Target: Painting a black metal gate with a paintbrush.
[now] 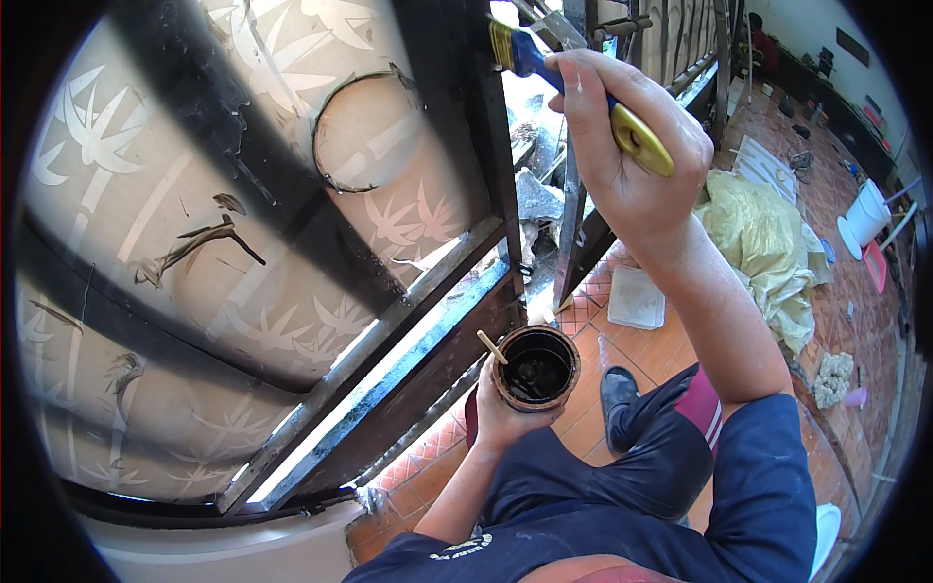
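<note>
My right hand (630,146) grips a paintbrush (528,57) with a blue and yellow handle, raised at the top of the view. Its bristles are beside the dark upright edge of a metal gate frame (496,146). Lower down, my left hand (503,415) holds a round can of dark paint (538,368) from its side, and a thin wooden stick (492,347) leans out over the can's rim. To the left stands the gate's panel (255,306), with pale bamboo patterns, black curved bars and dark smears.
A clear plastic container (635,297) lies on the tiled floor. Rubble (539,197) shows through the gap beside the gate. To the right are a crumpled yellowish sheet (762,248), a white bucket (866,215) and a pink dustpan (874,266). A person (762,47) is in the far background.
</note>
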Motion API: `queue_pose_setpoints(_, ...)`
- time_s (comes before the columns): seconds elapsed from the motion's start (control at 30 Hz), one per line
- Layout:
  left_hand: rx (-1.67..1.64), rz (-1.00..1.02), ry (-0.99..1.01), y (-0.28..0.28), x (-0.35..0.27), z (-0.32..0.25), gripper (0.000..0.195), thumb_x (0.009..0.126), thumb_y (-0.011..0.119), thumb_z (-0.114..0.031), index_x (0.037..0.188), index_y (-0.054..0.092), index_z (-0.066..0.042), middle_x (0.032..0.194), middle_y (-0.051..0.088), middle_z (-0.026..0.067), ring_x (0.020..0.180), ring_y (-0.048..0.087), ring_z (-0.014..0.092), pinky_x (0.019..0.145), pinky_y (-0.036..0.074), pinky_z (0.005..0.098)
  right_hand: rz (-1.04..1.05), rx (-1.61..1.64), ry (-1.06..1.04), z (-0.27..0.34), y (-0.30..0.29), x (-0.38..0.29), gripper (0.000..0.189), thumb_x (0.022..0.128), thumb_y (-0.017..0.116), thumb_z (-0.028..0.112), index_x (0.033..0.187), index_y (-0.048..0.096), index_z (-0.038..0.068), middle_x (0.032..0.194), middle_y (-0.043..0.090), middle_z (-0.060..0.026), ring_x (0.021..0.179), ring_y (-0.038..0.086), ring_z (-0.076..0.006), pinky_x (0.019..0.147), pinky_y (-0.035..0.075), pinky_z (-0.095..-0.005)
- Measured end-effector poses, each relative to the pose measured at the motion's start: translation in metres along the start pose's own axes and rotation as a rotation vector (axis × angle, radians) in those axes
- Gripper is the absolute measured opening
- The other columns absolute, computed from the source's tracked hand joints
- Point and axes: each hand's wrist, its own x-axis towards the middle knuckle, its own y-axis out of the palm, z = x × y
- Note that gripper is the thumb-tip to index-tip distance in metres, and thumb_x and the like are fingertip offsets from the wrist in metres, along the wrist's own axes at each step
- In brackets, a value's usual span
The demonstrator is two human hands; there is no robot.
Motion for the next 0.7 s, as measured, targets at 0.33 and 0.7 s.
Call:
queue_pose_setpoints(0.33, 0.016, -0.012, 0.003, -0.0034, -0.0006, 0.0041, 0.1, 0.053, 0.102, -0.027, 0.136, 0.053, 0.001, 0.127, 0.066, 0.0116, 0.119, 0.066, 0.023, 0.106, 0.052, 0.0383, 0.083, -0.06, -0.008, -0.0011, -0.0069, 0.0084, 0.015, 0.103, 0.069, 0.009, 0.107, 0.076, -0.004, 0.085, 0.077, -0.0069, 0.071, 0.075, -0.0099, 0.062, 0.056, -0.0216)
queue_pose_setpoints(0.7, 0.015, -0.002, 0.014, -0.0002, -0.003, 0.0016, 0.096, 0.055, 0.1, -0.026, 0.135, 0.054, -0.001, 0.125, 0.066, 0.0109, 0.117, 0.066, 0.023, 0.105, 0.053, 0.0386, 0.153, -0.079, 0.018, 0.0001, -0.0087, 0.0097, 0.017, 0.104, 0.068, 0.01, 0.111, 0.075, -0.004, 0.085, 0.077, -0.0069, 0.073, 0.073, -0.0076, 0.064, 0.055, -0.0213)
